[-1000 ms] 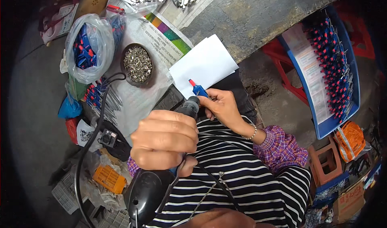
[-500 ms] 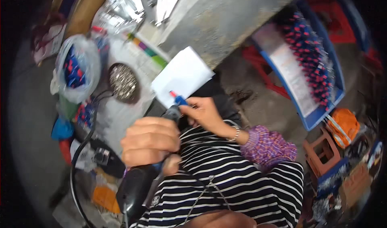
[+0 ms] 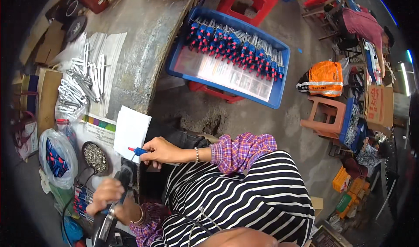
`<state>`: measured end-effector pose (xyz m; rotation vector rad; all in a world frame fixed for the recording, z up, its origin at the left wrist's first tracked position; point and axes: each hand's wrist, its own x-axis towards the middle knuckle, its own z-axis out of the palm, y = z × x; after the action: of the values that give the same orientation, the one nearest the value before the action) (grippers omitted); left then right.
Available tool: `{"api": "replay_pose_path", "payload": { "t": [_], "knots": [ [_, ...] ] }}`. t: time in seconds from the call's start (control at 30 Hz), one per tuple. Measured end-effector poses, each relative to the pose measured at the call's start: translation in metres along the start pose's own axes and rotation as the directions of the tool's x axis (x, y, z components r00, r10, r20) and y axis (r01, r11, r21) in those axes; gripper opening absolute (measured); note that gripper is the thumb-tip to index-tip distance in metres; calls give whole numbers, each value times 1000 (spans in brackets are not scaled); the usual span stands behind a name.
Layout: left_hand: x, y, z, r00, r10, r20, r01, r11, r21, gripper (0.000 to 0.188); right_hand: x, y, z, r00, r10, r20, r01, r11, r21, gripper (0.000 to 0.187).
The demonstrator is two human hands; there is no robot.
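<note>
My right hand (image 3: 161,152) pinches a small blue plastic part with a red tip (image 3: 139,151), just above the lower end of a white paper stack (image 3: 132,127). Blurred by motion, my left hand (image 3: 108,198) is closed around a black corded electric screwdriver (image 3: 125,176). The tool's narrow end points up at the blue part and comes close to it; whether they touch I cannot tell. Left of the tool stands a dark bowl of small metal screws (image 3: 95,157). Beyond it, a clear plastic bag (image 3: 57,157) holds more blue and red parts.
Shiny metal pieces (image 3: 83,83) lie heaped on the worn bench (image 3: 135,63). At the far side a blue tray (image 3: 279,96) with rows of blue-and-red-handled tools rests on a red stool (image 3: 214,92). An orange bag (image 3: 325,79) and a brown stool (image 3: 323,116) stand right. Another person (image 3: 360,24) bends over far right.
My view has swung to the right, so the blue tray now sits near the top middle. The screwdriver and blue part stay close together, and my left hand's fingers look less tightly wrapped.
</note>
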<state>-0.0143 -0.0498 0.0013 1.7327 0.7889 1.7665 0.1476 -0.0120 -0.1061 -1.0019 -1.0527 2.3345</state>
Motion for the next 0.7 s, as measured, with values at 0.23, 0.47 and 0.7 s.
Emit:
{"api": "replay_pose_path", "payload": {
  "t": [0.23, 0.47, 0.7],
  "knots": [
    [-12, 36, -27, 993, 0, -118, 3, 1000, 27, 27, -27, -38, -12, 973, -208, 95, 215, 974, -70, 25],
    [-33, 34, -40, 983, -51, -176, 54, 998, 12, 28, -102, -109, -104, 808, -582, -91, 449, 710, -542, 40],
    [-34, 27, -37, 985, -87, -146, 79, 995, -59, 26, -164, -125, -205, 544, -699, -465, 182, 638, -748, 20]
  ]
}}
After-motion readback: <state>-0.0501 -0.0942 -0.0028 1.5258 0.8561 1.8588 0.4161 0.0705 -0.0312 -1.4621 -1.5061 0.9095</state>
